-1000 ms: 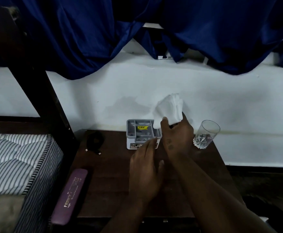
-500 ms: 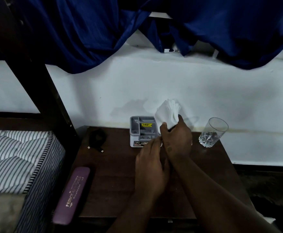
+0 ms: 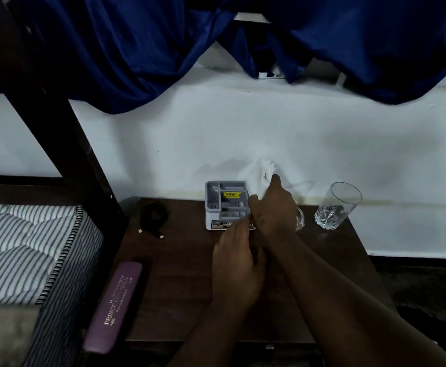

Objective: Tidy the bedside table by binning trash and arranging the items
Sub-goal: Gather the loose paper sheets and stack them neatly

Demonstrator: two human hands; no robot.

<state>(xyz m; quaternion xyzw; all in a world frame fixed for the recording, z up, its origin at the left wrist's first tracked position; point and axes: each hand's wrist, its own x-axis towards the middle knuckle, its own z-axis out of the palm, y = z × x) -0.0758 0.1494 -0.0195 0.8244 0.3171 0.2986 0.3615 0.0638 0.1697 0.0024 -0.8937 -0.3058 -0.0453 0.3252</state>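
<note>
A dark wooden bedside table (image 3: pixel 179 282) stands against a white wall. My right hand (image 3: pixel 273 210) is raised over its back edge and grips a crumpled white tissue (image 3: pixel 263 174), which sticks up above the fingers. My left hand (image 3: pixel 239 260) lies just left of the right wrist, fingers loosely bent toward a grey compartment organiser (image 3: pixel 224 205) with a yellow label, and I see nothing in it. An empty cut-glass tumbler (image 3: pixel 338 206) stands at the back right. Something clear glints at the right hand's outer edge (image 3: pixel 300 221); what it is stays unclear.
A coiled black cable (image 3: pixel 154 217) lies at the table's back left. A purple case (image 3: pixel 113 305) with gold lettering rests along the left edge. A striped mattress (image 3: pixel 17 250) and dark bed post (image 3: pixel 57 128) are on the left; blue curtains (image 3: pixel 137 49) hang above.
The right hand has crumpled the tissue smaller in its grip. The left hand's fingers have bent and drawn in beside the right wrist. The view has shifted slightly.
</note>
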